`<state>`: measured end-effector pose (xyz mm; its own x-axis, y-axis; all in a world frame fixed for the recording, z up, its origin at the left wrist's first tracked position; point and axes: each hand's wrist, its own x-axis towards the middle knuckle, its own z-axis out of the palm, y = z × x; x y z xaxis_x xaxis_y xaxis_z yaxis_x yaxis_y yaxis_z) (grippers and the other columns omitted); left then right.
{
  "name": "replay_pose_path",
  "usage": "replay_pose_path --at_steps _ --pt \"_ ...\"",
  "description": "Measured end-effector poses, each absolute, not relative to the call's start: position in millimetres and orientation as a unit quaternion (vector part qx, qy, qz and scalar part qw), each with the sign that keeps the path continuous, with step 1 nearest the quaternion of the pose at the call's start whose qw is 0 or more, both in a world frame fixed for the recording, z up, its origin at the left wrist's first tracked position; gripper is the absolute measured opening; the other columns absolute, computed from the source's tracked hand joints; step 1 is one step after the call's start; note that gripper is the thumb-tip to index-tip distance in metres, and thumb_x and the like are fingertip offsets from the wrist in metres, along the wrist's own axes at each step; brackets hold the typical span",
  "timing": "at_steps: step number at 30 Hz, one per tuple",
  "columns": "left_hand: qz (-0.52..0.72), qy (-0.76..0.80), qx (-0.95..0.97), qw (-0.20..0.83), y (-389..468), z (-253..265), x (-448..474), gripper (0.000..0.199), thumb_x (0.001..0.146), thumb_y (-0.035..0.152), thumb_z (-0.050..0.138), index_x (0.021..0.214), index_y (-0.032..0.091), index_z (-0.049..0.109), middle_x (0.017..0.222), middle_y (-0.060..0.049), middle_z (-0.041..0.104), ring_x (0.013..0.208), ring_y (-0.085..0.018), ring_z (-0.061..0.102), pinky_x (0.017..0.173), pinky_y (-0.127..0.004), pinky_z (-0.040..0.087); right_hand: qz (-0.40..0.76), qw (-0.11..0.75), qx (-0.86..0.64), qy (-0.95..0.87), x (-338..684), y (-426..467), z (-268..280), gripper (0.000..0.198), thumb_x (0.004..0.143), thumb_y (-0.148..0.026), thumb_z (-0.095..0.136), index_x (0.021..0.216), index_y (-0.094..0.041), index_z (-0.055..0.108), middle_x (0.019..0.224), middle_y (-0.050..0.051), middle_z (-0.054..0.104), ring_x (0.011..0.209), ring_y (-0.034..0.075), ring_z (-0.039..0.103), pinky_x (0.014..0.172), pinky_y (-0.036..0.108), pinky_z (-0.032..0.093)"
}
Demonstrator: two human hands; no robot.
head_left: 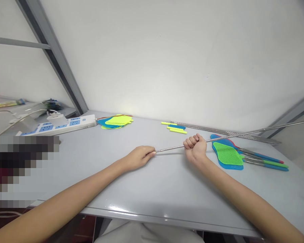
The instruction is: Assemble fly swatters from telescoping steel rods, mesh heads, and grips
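Note:
A long, thin telescopic metal rod (253, 131) slants across the table, its far end up at the right. My left hand (141, 157) pinches the rod's near tip between thumb and fingers. Farther along, my right hand (196, 148) is wrapped round the rod in a fist, palm side toward me. Just right of that hand lie fly swatters with a green mesh head (226, 153) on top of blue ones, their coloured grips (275, 164) pointing right. Beyond my hands are short yellow and blue tubes (177, 127), beside a bundle of metal rods (222, 131).
Loose yellow and blue swatter heads (119, 120) are piled at the back left. A white power strip (73, 125) with a plugged-in adapter lies left of them. A white wall (172, 67) rises behind the grey table (152, 192). A blurred-out patch covers the lower left.

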<state>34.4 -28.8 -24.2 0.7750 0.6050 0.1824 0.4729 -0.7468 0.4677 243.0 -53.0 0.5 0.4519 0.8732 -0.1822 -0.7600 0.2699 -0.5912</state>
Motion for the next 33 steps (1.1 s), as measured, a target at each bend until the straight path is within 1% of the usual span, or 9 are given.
replay_pose_path --at_steps 12,33 --pt "0.169 0.292 0.920 0.202 -28.8 -24.7 35.3 0.029 0.084 0.031 0.024 0.062 0.017 0.038 0.059 0.002 0.042 0.055 -0.009 0.039 0.054 -0.020 0.029 0.517 0.790 -0.314 -0.095 243.6 -54.4 -2.1 0.026 0.076 -0.021 0.033 0.053 -0.017 0.020 0.037 -0.008 0.010 0.032 0.006 0.009 0.034 0.021 0.010" --pt "0.166 0.287 0.924 0.193 -30.5 -23.9 35.7 0.030 0.084 0.030 0.024 0.063 0.017 0.041 0.060 0.001 0.045 0.057 -0.010 0.040 0.055 -0.021 0.030 0.518 0.789 -0.313 -0.104 240.0 -55.5 -8.5 0.026 0.076 -0.023 0.032 0.054 -0.018 0.020 0.039 -0.009 0.009 0.032 0.006 0.010 0.033 0.021 0.012"
